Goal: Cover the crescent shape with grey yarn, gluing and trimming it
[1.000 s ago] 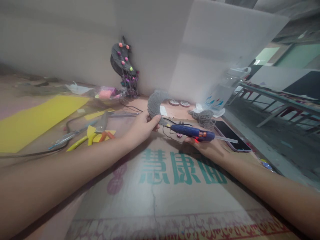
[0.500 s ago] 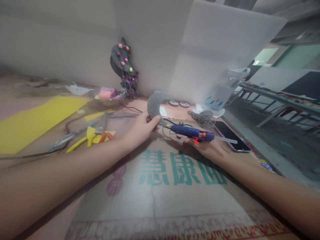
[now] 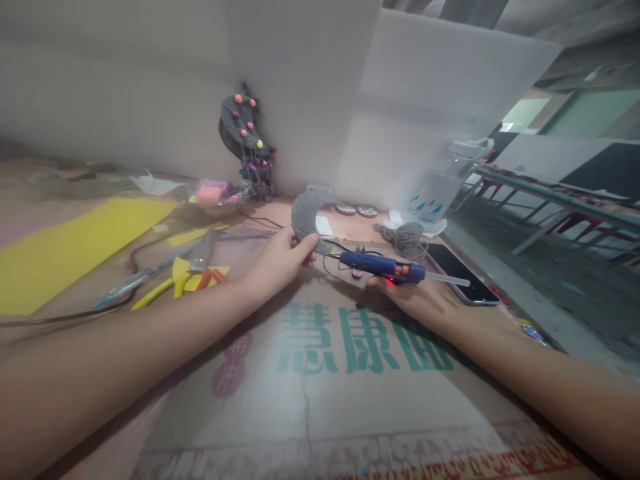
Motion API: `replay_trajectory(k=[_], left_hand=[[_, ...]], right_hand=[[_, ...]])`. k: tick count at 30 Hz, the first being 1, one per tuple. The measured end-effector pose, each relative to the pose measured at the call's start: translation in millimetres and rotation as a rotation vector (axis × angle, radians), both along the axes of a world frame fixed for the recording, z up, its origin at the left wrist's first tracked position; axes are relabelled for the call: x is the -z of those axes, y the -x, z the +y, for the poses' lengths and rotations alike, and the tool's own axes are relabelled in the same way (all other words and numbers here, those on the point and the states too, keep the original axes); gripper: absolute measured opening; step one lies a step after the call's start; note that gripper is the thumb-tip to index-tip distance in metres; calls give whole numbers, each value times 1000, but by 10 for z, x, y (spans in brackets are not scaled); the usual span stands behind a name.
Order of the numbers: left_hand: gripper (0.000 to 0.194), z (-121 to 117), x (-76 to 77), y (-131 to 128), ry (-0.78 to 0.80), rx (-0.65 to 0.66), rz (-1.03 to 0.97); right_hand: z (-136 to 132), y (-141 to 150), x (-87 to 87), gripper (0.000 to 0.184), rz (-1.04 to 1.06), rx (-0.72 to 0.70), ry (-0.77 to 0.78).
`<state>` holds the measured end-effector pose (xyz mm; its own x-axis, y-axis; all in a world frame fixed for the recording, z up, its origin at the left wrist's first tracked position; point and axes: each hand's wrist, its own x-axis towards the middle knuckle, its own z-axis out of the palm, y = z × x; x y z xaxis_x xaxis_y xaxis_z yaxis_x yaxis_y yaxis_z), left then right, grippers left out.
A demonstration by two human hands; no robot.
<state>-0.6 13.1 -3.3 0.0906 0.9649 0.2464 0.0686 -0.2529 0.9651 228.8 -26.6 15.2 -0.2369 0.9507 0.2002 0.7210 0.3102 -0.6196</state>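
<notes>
My left hand (image 3: 290, 257) pinches the lower end of a grey yarn-wrapped crescent (image 3: 306, 215), thumb on the near side. In my right hand (image 3: 400, 293) lies a blue hot glue gun (image 3: 377, 265), with a clear glue stick (image 3: 453, 280) poking out of its back and a small red light glowing on it. The gun's nozzle points left, close to the crescent's lower end; whether they touch I cannot tell. Against the wall behind hangs or leans another grey crescent (image 3: 233, 123), dotted with coloured balls and with beaded strands below it.
Yellow-handled pliers (image 3: 200, 257) and yellow sheets (image 3: 90, 247) lie to the left. At the right are a grey yarn bundle (image 3: 407, 239), a phone (image 3: 465, 275) and a clear bottle (image 3: 440, 180). Printed cardboard (image 3: 280, 413) covers the near tabletop. A dark cord runs along the left.
The view has shifted slightly. Both hands keep their holds on the crescent and the glue gun, with the nozzle still beside the crescent's lower end.
</notes>
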Motion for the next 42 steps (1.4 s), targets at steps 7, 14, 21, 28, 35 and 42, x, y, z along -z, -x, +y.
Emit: replay_trajectory(k=[7,14,21,28,35,42], left_hand=[[19,45,58,15,-11,16,-7],[21,63,74,24,11,23,-19],[24,82,106,37,1,42,-8],[22,54,64,32,21,34,5],[22,40,31,10,33,41,-36],[24,45,57,8,21,49,-79]], right_hand=[[16,7,19,33,20,23,-41],[42,-29,44,36,-21,-3,-97],[15,6,5,36,-32,19,-98],[25,13,1,34,9,2,-85],[66,28,12,29,26,-4,-111],[210,-187,107,38,-24,106,-161]])
